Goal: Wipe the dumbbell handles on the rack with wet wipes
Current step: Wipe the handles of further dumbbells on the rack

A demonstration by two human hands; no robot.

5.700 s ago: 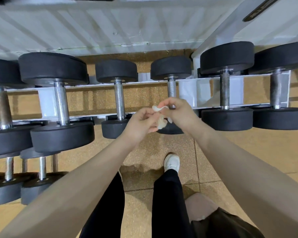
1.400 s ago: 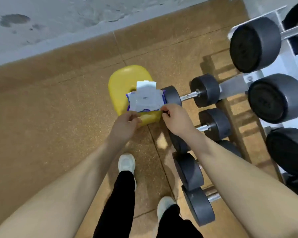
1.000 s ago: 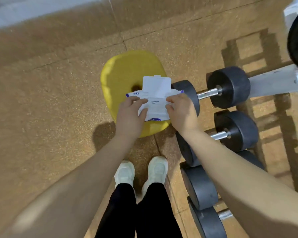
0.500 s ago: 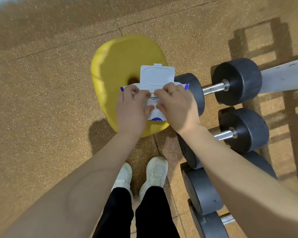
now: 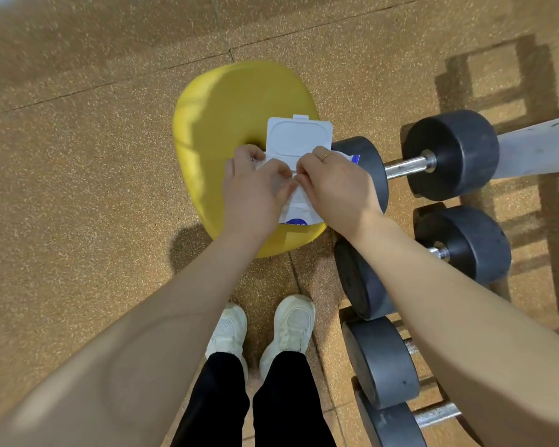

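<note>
- Several black round-headed dumbbells with bare steel handles [image 5: 407, 167] lie in a row at the right, above the speckled brown rubber floor [image 5: 78, 188], with a pale grey rack beam [image 5: 536, 146] running off behind the farthest one. No wipe is near any of these handles, so the wiping itself looks to be on hold, and I cannot judge from here which handles are already clean.
- One rounded yellow plastic stool [image 5: 226, 104] stands just left of the dumbbells and serves as the table for the supplies.
- On it lies the soft white wet-wipe pack with a blue print [image 5: 299, 209], its white hinged lid [image 5: 299, 137] flipped up and open.
- Both hands work at the pack's opening: the left hand [image 5: 252, 191] curls its fingers down onto the pack, and the right hand [image 5: 336, 185], wearing a thin ring, pinches at the dispensing slot.
- My reading is that a fresh wipe is being drawn; it is not yet free.
</note>
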